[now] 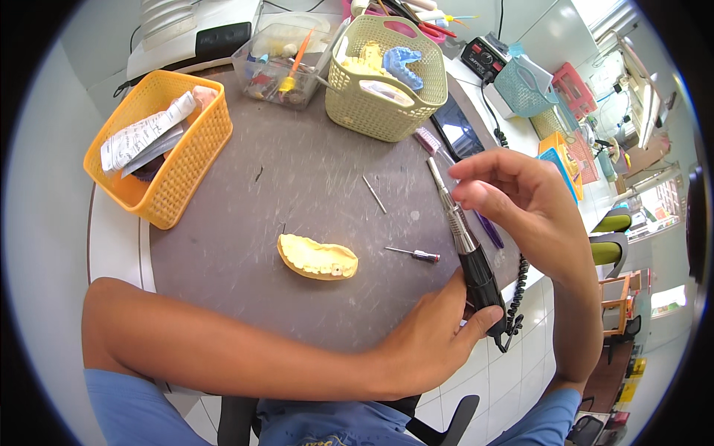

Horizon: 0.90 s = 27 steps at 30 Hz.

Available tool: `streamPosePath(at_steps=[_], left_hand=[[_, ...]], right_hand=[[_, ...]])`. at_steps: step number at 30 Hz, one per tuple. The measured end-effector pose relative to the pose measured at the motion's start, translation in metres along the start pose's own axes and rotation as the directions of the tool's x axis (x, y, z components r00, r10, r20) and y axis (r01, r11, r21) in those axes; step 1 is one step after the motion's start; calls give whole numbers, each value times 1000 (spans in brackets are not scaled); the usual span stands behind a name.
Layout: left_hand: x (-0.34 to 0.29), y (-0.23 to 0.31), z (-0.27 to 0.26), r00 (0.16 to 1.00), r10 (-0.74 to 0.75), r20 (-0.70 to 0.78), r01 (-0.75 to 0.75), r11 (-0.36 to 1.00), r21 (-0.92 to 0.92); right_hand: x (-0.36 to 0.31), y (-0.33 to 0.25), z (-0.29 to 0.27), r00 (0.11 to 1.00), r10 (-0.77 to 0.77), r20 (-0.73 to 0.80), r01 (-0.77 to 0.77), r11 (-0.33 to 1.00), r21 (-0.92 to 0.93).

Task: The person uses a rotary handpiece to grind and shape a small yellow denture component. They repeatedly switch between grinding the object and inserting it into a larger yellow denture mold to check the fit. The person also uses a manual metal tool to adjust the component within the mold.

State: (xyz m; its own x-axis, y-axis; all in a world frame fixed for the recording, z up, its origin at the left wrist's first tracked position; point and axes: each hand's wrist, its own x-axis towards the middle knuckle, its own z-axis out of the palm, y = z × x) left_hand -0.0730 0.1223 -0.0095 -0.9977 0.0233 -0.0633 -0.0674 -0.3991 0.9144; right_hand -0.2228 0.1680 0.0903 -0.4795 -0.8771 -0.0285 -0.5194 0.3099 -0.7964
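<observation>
My left hand [431,334] reaches across the front and is wrapped round the rear of a black and silver rotary handpiece [478,271], its thumb on the lower end. The handpiece stands tilted, its narrow metal tip pointing up and away. Just right of that tip is my right hand [532,204], fingers curled, thumb and forefinger a little apart, with nothing visible between them. To the left lies a yellow plaster dental model [320,260]. A small screwdriver [424,256] with a dark handle and a thin metal bur [374,195] lie on the grey work surface [245,297].
An orange basket [197,152] with papers stands left. At the back are a clear plastic box [253,82] and a green basket [372,111] holding dental casts. A dark tablet [457,130], a purple pen [489,230] and a coiled cord [518,293] lie right.
</observation>
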Motion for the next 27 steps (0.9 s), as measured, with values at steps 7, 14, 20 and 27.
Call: streamPosePath(at_steps=[7, 14, 20, 27], left_hand=[[-5, 3, 0, 1000, -24, 19, 25, 996, -84], [-12, -9, 7, 996, 55, 72, -54, 998, -11], [-15, -3, 3, 996, 47, 73, -48, 999, 12], [-13, -9, 7, 995, 72, 72, -74, 997, 17]], right_hand=[[31, -21, 18, 991, 32, 130, -26, 999, -46], [55, -6, 43, 982, -164, 96, 189, 902, -388], [47, 13, 59, 990, -96, 106, 129, 920, -371], [48, 12, 63, 953, -261, 155, 292, 650, -701]])
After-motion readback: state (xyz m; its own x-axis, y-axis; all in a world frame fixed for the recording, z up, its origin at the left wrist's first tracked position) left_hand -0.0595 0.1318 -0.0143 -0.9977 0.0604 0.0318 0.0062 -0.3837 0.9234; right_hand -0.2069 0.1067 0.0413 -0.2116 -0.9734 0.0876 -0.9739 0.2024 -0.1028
